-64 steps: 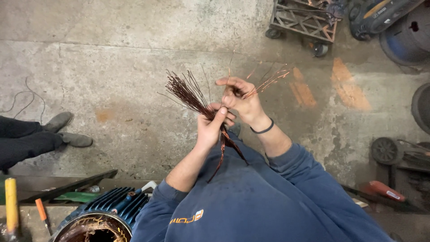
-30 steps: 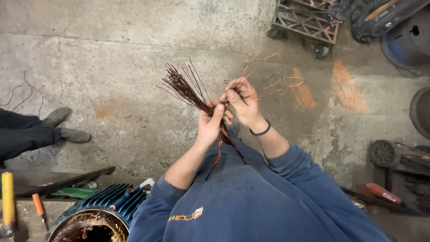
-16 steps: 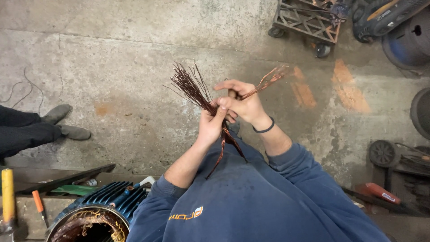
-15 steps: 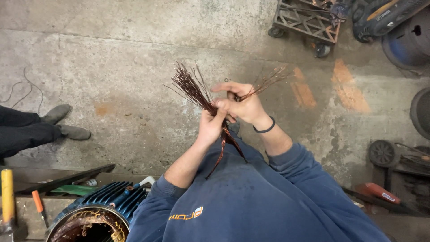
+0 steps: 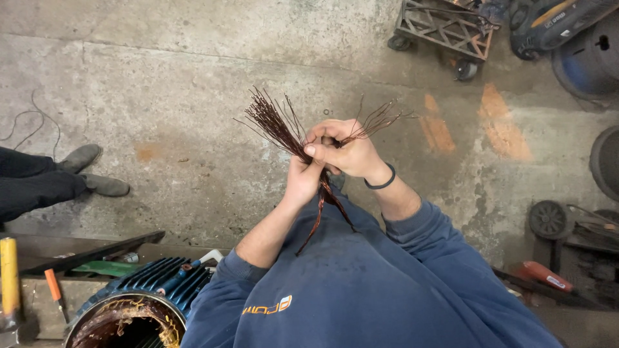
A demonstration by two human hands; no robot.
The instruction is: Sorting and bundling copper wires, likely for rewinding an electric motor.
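A bundle of copper wires (image 5: 278,125) sits in front of the person's chest, above the concrete floor (image 5: 180,84); its loose ends fan out up and to the left, while a twisted tail hangs down from the grip over the blue sweatshirt (image 5: 380,290). The left hand (image 5: 303,180) is clenched around the bundle at the point where the strands gather; the right hand (image 5: 345,149) is closed just beside it, touching it, pinching a smaller tuft of thin strands (image 5: 377,119) that splay up and to the right; a dark band (image 5: 380,183) circles the right wrist.

At the lower left stands a blue finned motor housing (image 5: 151,290), its open end showing copper windings (image 5: 119,319) inside; near it lie a yellow-handled tool (image 5: 9,270) and an orange-handled screwdriver (image 5: 53,290). Another person's dark trouser legs and grey shoes (image 5: 90,171) come in from the left edge, well apart from the hands. At the top right stands a metal wheeled dolly (image 5: 445,29); a small black wheel (image 5: 548,219) lies at the right.
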